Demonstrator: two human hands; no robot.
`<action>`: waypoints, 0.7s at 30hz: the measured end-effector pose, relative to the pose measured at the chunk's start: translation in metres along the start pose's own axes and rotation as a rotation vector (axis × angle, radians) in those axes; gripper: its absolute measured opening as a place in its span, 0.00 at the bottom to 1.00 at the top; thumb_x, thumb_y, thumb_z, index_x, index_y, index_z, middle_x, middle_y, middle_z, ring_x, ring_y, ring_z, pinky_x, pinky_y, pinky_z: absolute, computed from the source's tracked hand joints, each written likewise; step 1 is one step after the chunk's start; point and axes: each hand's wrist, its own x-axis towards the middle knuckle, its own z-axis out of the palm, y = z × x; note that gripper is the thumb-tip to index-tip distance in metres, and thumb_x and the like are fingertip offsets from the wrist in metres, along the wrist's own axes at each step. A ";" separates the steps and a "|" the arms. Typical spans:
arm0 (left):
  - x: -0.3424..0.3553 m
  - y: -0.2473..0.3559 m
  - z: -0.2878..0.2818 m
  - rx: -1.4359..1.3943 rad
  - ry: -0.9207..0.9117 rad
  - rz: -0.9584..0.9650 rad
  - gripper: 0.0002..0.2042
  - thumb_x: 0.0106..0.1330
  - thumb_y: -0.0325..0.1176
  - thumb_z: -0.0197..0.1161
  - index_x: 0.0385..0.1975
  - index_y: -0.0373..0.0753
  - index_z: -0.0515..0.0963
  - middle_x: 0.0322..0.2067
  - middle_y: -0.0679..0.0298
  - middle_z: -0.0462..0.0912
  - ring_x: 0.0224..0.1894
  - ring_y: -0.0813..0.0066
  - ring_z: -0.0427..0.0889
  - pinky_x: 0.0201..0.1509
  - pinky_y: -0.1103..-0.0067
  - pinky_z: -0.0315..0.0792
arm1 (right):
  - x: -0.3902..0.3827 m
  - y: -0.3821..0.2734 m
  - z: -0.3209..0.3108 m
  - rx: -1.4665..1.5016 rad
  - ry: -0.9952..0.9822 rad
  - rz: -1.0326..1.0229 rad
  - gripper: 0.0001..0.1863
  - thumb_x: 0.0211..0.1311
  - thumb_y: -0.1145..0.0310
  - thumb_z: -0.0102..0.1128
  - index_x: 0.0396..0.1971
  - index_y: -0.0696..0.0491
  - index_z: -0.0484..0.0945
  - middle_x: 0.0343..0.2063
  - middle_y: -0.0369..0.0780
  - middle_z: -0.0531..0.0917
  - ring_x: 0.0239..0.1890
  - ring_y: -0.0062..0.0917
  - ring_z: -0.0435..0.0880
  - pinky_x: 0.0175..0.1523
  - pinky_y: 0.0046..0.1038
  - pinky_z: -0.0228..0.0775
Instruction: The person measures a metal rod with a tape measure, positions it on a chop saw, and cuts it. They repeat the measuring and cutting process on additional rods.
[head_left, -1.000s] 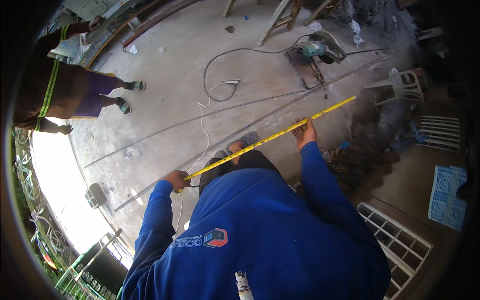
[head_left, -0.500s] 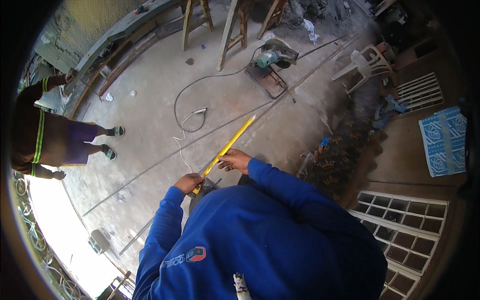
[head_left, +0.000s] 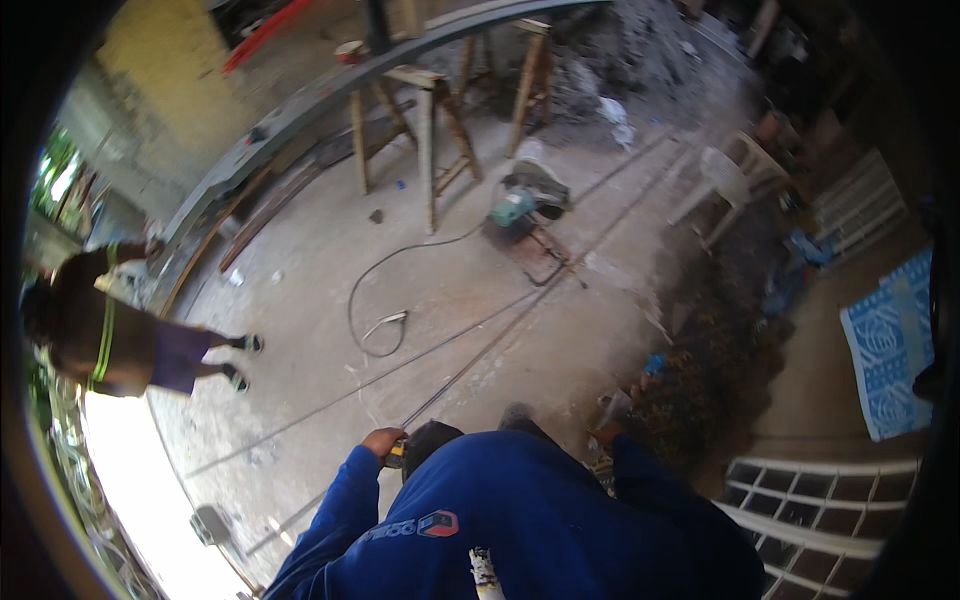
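My left hand (head_left: 382, 443) is closed on a tape measure (head_left: 396, 456), whose yellow and black case shows beside my knee. No yellow blade shows outside the case. My right hand (head_left: 606, 433) hangs low at my right side, near a pale scrap of plastic (head_left: 617, 408); its fingers are smeared by motion. Long thin metal bars (head_left: 470, 362) run diagonally over the concrete floor, one passing close by my left hand. They reach toward a green cut-off saw (head_left: 513, 207) standing on its base.
A black cable (head_left: 352, 300) curls from the saw to a plug. Wooden trestles (head_left: 428, 150) stand at the back. Another person (head_left: 130, 335) is at the left. White plastic chair (head_left: 730, 185), dark patterned sheet (head_left: 705, 370) and white window grilles (head_left: 820, 510) lie to the right.
The long yellow blade has gone from view. My right hand has left it and swung down to the right. My view has tilted up, and the other person's pose looks much the same.
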 end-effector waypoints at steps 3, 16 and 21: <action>0.017 0.039 0.033 -0.217 0.081 -0.005 0.21 0.76 0.52 0.54 0.47 0.37 0.77 0.33 0.57 0.82 0.30 0.62 0.82 0.33 0.66 0.78 | 0.006 0.109 0.013 -0.154 -0.134 0.056 0.35 0.59 0.36 0.61 0.44 0.57 0.86 0.38 0.54 0.87 0.39 0.46 0.87 0.47 0.44 0.78; 0.105 0.273 0.247 -0.216 -0.454 0.056 0.38 0.72 0.64 0.52 0.71 0.41 0.59 0.61 0.54 0.72 0.51 0.58 0.82 0.53 0.57 0.79 | 0.036 -0.257 -0.205 0.962 0.059 -0.210 0.28 0.67 0.49 0.65 0.58 0.54 0.76 0.45 0.45 0.85 0.43 0.26 0.85 0.42 0.29 0.78; 0.135 0.318 0.284 0.420 -0.287 0.402 0.35 0.72 0.63 0.52 0.67 0.40 0.65 0.51 0.51 0.81 0.50 0.57 0.84 0.51 0.65 0.80 | 0.066 -0.255 -0.274 0.783 -0.059 -0.183 0.25 0.66 0.53 0.69 0.57 0.52 0.76 0.38 0.41 0.85 0.39 0.24 0.84 0.40 0.28 0.79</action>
